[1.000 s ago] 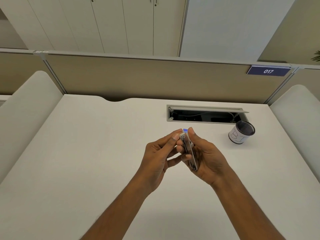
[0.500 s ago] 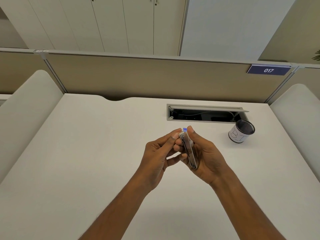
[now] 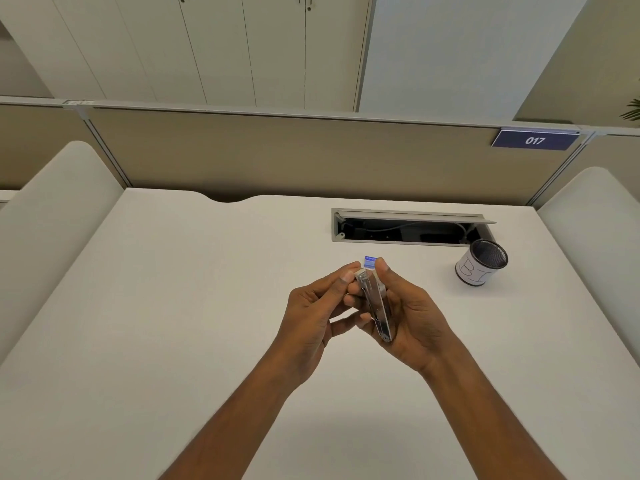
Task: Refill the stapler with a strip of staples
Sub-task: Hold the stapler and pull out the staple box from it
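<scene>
Silver metal is catching the light at the centre of the head view, where a person is holding a slim stapler (image 3: 375,308) above a pale desk (image 3: 180,306). The right hand (image 3: 412,318) is cradling its body, fingers curled snugly around it and thumb pressing near the top end, probably to steady it. The left hand (image 3: 311,315) is meeting it from the left of the frame, thumb and forefinger pinching narrowly at that same top end, apparently working the magazine; whether a strip of staples is already between them cannot be told. Just above the fingertips, a small blue box (image 3: 370,262), possibly the staple supply, is lying on the desk. Toward the right of the frame, a mesh pen cup (image 3: 481,263) is standing beside an open cable tray (image 3: 408,225), well apart from the hands.
</scene>
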A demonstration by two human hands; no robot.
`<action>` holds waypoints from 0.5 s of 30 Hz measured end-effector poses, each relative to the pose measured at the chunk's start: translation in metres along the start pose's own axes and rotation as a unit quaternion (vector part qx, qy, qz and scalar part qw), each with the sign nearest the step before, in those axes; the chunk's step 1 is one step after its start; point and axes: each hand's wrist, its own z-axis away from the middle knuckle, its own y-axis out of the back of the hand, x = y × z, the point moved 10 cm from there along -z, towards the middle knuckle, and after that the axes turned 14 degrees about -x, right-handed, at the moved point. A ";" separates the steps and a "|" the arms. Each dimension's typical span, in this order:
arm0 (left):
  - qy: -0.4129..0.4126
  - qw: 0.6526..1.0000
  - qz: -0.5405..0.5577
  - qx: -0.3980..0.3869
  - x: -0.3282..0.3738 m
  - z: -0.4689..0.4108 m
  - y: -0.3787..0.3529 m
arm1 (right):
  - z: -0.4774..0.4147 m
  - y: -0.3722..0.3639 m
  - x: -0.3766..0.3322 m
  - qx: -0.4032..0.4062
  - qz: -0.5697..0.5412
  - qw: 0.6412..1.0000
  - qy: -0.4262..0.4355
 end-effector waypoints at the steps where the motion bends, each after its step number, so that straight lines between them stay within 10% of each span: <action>1: -0.001 1.000 -0.004 0.005 0.000 0.000 0.001 | 0.000 0.000 0.000 -0.003 0.003 1.000 -0.002; 15: -0.032 0.999 -0.020 -0.007 0.014 0.000 0.006 | -0.004 -0.008 -0.002 -0.050 -0.008 0.999 0.019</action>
